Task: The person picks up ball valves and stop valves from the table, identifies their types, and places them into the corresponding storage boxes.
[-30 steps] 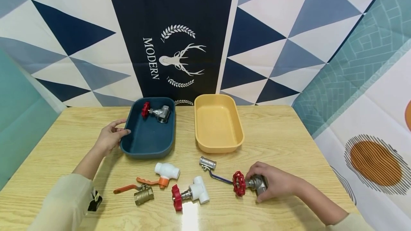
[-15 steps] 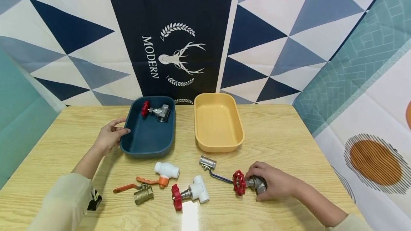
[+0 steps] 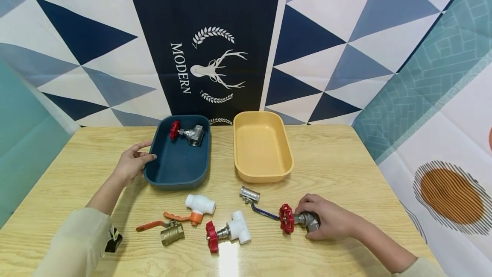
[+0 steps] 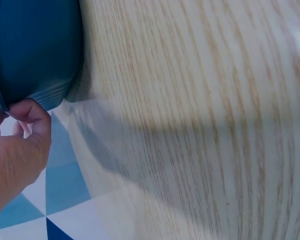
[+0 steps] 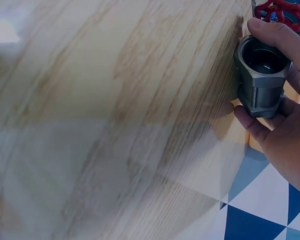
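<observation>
White tap point(image 3: 237, 228): lying well left of the right hand.
Right hand point(image 3: 331, 218): curling its thumb and fingers round a metal tap point(image 3: 299, 219), staying where it was a moment ago.
Red wheel point(image 3: 286, 219): poking out left of that hand, part of the held tap.
Left hand point(image 3: 132, 163): pinching the side of the blue tray point(image 3: 180, 166), also keeping still.
Second metal tap point(image 3: 192, 134): lying inside that tray, right of the left hand.
Yellow tray point(image 3: 261, 148): standing between the hands, farther off; the held tap is staying outside both trays, so no tap is changing place.
</observation>
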### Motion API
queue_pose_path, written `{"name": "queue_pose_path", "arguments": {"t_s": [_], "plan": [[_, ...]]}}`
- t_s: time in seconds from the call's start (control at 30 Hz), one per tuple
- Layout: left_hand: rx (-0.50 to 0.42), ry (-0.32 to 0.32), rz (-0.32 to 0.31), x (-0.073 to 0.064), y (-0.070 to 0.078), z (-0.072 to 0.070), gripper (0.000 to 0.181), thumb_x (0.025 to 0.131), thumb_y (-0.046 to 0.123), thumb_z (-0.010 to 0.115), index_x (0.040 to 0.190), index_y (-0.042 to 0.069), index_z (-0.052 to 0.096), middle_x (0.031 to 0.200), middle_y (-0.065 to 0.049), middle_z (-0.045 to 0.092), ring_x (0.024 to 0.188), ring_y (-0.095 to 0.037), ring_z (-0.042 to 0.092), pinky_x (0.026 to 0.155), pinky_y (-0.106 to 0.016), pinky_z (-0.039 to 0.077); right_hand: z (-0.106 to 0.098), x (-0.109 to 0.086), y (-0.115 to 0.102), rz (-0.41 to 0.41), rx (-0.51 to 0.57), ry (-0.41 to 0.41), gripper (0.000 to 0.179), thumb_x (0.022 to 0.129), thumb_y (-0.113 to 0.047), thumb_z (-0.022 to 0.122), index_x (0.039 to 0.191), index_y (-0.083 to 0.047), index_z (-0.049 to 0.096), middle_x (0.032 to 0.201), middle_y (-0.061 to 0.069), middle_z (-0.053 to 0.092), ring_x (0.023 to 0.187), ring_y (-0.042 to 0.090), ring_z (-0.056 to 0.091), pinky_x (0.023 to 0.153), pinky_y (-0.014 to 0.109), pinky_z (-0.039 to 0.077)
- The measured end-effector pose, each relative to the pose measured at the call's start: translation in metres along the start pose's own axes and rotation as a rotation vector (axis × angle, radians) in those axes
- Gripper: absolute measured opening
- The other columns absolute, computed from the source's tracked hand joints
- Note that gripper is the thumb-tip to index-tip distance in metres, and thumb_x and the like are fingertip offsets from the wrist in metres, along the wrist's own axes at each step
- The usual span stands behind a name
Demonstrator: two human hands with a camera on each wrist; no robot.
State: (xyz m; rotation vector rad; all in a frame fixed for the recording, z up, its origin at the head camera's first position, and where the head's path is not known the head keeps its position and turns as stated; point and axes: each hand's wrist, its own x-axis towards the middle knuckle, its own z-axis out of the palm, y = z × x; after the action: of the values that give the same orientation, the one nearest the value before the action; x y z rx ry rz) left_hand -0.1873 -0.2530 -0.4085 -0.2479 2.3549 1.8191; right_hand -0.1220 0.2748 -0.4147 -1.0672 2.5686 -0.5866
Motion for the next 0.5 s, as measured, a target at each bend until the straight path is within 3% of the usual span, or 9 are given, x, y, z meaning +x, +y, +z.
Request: {"name": "queue_pose_path", "arguments": {"t_s": [0.2, 0.5], "plan": [[0.008, -0.002, 0.006, 0.0004, 0.0000, 0.0006, 0.061, 0.092, 0.013, 0.056, 0.144, 0.001, 0.027, 0.077, 0.016, 0.058, 0.054, -0.001, 0.045, 0.050, -0.019, 0.044, -0.0005, 0.0002, 0.0002, -0.009, 0.016, 0.005, 0.043, 0.069, -0.026, 0.080, 0.108, -0.024, 0.062, 0.108, -0.008, 0.050, 0.096, 0.003, 0.048, 0.079, 0.023, 0.047], [-0.012, -0.008, 0.014, 0.0029, -0.0023, -0.0005, 0.062, 0.092, 0.012, 0.057, 0.144, 0.000, 0.027, 0.078, 0.016, 0.059, 0.058, -0.001, 0.052, 0.054, -0.020, 0.049, -0.0066, 0.0021, -0.0026, 0.013, 0.023, 0.008, 0.043, 0.071, -0.030, 0.080, 0.109, -0.025, 0.061, 0.109, -0.007, 0.050, 0.096, 0.005, 0.049, 0.080, 0.023, 0.047]]}}
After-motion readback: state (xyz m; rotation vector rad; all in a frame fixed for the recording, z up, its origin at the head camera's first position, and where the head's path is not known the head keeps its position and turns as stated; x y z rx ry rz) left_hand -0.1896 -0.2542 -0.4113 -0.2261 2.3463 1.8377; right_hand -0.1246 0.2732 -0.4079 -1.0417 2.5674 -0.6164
